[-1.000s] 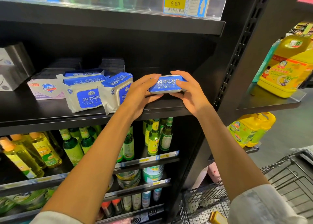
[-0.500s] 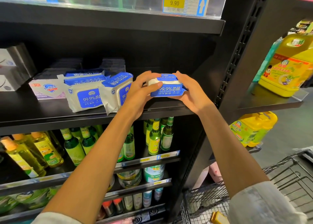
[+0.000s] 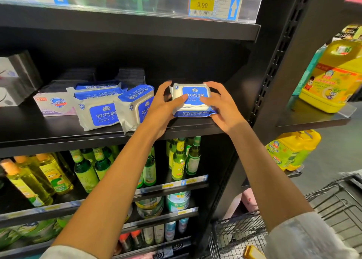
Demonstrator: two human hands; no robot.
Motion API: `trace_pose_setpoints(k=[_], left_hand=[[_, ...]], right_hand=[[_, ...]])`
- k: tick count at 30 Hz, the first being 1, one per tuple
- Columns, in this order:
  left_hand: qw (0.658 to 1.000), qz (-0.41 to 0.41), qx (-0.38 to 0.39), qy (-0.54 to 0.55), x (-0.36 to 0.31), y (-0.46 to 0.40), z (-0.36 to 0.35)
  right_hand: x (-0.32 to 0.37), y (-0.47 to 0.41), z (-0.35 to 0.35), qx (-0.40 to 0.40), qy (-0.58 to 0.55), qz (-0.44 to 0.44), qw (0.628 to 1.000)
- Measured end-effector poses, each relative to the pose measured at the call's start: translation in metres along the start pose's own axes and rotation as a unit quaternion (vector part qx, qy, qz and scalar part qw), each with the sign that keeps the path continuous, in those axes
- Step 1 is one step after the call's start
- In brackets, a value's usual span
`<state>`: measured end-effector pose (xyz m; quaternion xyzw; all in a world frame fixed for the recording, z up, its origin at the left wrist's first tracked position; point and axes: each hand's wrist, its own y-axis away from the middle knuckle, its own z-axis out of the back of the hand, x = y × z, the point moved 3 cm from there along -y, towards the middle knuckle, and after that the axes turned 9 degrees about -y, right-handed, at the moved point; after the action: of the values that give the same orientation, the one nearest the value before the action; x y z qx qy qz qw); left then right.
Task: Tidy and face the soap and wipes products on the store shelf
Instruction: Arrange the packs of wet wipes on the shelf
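Observation:
A white and blue wipes pack (image 3: 193, 91) stands tilted up with its label facing me, at the right end of the black shelf (image 3: 58, 133). My left hand (image 3: 163, 107) grips its left side, thumb on the front. My right hand (image 3: 222, 106) grips its right side, thumb on the label. Left of them, another wipes pack (image 3: 135, 107) leans at an angle, and two stacked wipes packs (image 3: 98, 106) sit beside it. A white and purple soap box (image 3: 54, 104) lies further left.
Grey boxes (image 3: 17, 76) stand at the shelf's far left. Dark stacked items (image 3: 131, 75) sit at the back. Green and yellow bottles (image 3: 182, 159) fill the shelves below. Yellow oil jugs (image 3: 335, 76) stand on the right-hand unit. A wire cart (image 3: 333, 206) is at lower right.
The pack in my hands has been turned from lying flat to standing with its front label toward me. Both hands shifted slightly with it.

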<state>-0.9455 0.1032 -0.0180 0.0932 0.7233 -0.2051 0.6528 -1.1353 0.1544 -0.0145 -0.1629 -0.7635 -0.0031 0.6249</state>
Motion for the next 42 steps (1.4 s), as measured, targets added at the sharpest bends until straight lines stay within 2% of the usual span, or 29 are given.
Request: trace_pose_setpoints(k=[5, 11, 19, 25, 28, 32, 35, 39, 42], left_hand=[[0.999, 0.029, -0.022, -0.023, 0.005, -0.004, 0.001], [0.999, -0.018, -0.005, -0.03, 0.002, 0.0, 0.001], [0.998, -0.053, -0.005, -0.036, -0.004, 0.007, 0.0], [0.973, -0.074, -0.081, -0.202, -0.008, 0.022, -0.006], [0.94, -0.096, -0.086, -0.317, -0.004, 0.04, -0.005], [0.831, -0.135, -0.022, -0.539, 0.007, 0.055, 0.004], [0.762, -0.159, 0.044, -0.626, 0.006, 0.058, 0.006], [0.718, -0.183, 0.092, -0.665, 0.004, 0.057, 0.013], [0.707, -0.194, 0.096, -0.674, 0.003, 0.055, 0.017]], right_hand=[[0.001, 0.002, -0.002, -0.001, 0.022, 0.015, 1.0], [0.003, 0.001, -0.005, -0.044, 0.009, -0.001, 0.999], [0.001, 0.0, -0.007, -0.047, 0.043, 0.002, 0.998], [0.001, 0.0, -0.004, -0.081, 0.01, 0.017, 0.997], [0.0, 0.0, -0.009, -0.092, 0.016, 0.034, 0.995], [0.0, 0.0, -0.015, -0.077, 0.069, 0.048, 0.993], [0.002, -0.004, -0.014, -0.068, 0.139, 0.062, 0.986], [0.003, -0.021, -0.013, -0.051, 0.22, 0.075, 0.971], [0.0, -0.039, -0.015, -0.052, 0.235, 0.07, 0.968]])
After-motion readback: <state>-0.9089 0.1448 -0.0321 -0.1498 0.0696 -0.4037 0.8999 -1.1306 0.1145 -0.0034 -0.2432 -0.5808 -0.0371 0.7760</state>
